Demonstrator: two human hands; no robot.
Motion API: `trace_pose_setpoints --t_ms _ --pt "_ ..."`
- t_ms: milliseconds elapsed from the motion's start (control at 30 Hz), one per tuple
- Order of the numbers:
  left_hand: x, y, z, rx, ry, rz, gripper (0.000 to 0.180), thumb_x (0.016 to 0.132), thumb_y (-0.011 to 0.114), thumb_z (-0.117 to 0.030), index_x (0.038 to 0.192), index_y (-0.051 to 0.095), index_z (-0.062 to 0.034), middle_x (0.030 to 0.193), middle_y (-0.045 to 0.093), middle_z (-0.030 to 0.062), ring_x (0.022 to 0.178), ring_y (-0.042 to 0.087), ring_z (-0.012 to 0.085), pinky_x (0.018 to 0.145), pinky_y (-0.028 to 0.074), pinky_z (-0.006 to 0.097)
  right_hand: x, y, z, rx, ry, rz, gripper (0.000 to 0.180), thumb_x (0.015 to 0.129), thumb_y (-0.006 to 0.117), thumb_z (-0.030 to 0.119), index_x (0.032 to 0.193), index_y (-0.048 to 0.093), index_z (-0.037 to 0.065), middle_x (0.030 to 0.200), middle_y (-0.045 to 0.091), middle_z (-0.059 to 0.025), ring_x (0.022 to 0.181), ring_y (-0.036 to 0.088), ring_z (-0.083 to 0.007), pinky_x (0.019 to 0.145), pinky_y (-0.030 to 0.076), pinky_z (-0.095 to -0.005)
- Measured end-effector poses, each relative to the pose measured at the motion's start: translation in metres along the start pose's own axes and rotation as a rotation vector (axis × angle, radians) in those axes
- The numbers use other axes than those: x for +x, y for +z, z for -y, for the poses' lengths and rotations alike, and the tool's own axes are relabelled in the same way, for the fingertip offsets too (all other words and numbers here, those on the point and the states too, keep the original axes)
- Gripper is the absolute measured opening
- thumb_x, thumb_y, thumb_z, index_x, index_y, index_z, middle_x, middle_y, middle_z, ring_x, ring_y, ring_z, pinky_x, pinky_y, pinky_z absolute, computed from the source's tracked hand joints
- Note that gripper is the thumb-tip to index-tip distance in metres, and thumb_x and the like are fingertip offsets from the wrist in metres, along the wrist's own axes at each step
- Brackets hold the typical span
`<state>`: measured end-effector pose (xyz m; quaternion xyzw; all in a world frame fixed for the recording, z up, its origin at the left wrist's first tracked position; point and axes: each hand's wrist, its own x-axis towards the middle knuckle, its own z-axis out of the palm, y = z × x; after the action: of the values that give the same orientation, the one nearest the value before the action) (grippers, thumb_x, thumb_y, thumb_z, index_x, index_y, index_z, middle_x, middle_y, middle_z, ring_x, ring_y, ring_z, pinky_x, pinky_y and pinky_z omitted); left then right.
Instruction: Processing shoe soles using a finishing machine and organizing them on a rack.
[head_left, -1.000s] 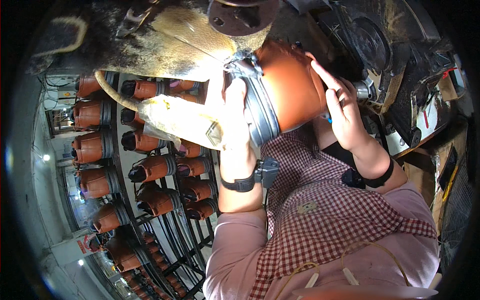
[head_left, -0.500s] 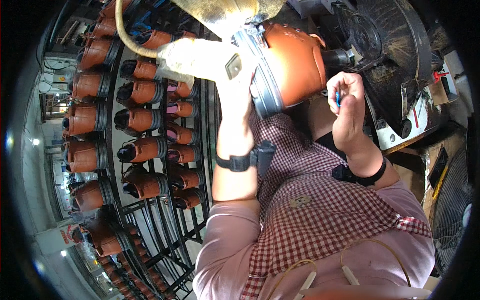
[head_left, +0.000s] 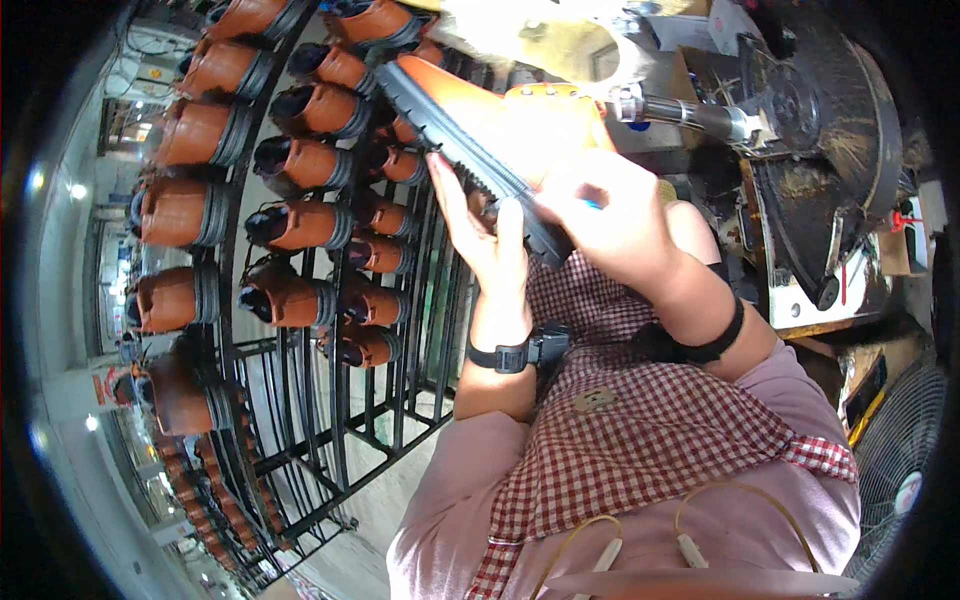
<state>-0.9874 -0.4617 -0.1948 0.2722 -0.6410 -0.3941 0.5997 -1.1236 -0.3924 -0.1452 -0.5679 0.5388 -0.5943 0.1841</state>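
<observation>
An orange-brown leather shoe with a thick, ridged black sole is tilted in front of me, its sole facing down and to the left. Beneath the sole, my left hand supports it, fingers along the tread and thumb near the heel end. My right hand is closed beside the shoe's near right end, close to the sole's edge. Between its fingers shows a bit of a small blue thing, whose kind I cannot make out. Glare washes out part of the leather and of the right hand.
Black metal racks with many similar shoes stand on the left. A shiny metal post juts from a dark, dusty machine at right, its end near the shoe. A brightly lit pale fixture hangs beyond. A fan is lower right.
The shoe has tipped over and shifted left, away from the metal post, whose end now shows. My left hand is now under the sole. My right hand has moved left to the shoe.
</observation>
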Motion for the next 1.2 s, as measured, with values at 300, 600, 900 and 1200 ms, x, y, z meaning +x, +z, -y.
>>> trace_pose_setpoints --t_ms 300,600,900,1200 --pt "-0.006 0.012 0.017 -0.116 -0.018 -0.051 0.083 0.084 0.066 -0.030 0.147 0.023 0.0031 0.152 0.022 0.0229 0.141 0.022 0.0329 0.114 0.020 0.042 0.006 -0.013 0.010 -0.108 0.048 -0.044 0.016 0.075 0.075 0.007 0.087 0.065 0.001 0.076 0.061 -0.0020 0.067 0.053 -0.0067 0.061 0.046 -0.0224" --pt "0.007 -0.011 -0.008 -1.582 -0.551 0.097 0.062 0.086 0.052 -0.021 0.144 0.034 -0.0066 0.135 0.048 0.0187 0.122 0.052 0.0323 0.101 0.045 0.046 0.013 -0.045 0.008 -0.400 -0.347 0.007 0.028 0.075 0.073 0.005 0.102 0.066 0.003 0.096 0.068 -0.0103 0.087 0.066 -0.0200 0.075 0.052 -0.0307" --pt "-0.062 -0.051 -0.009 -0.895 -0.871 -0.103 0.053 0.091 0.047 -0.027 0.135 0.042 0.0028 0.125 0.057 0.0166 0.107 0.061 0.0236 0.097 0.047 0.037 -0.018 -0.044 -0.021 -0.539 -0.127 0.725 0.023 0.077 0.067 0.002 0.100 0.067 -0.001 0.090 0.069 -0.0129 0.084 0.066 -0.0235 0.077 0.050 -0.0311" --pt "-0.277 -0.250 -0.017 -0.089 -0.548 -1.299 0.054 0.087 0.050 -0.029 0.135 0.043 -0.0042 0.126 0.054 0.0129 0.115 0.053 0.0288 0.097 0.044 0.042 -0.074 -0.032 -0.029 -0.433 0.039 0.659 0.026 0.074 0.071 0.007 0.099 0.069 0.001 0.086 0.067 -0.0152 0.081 0.064 -0.0293 0.079 0.048 -0.0354"
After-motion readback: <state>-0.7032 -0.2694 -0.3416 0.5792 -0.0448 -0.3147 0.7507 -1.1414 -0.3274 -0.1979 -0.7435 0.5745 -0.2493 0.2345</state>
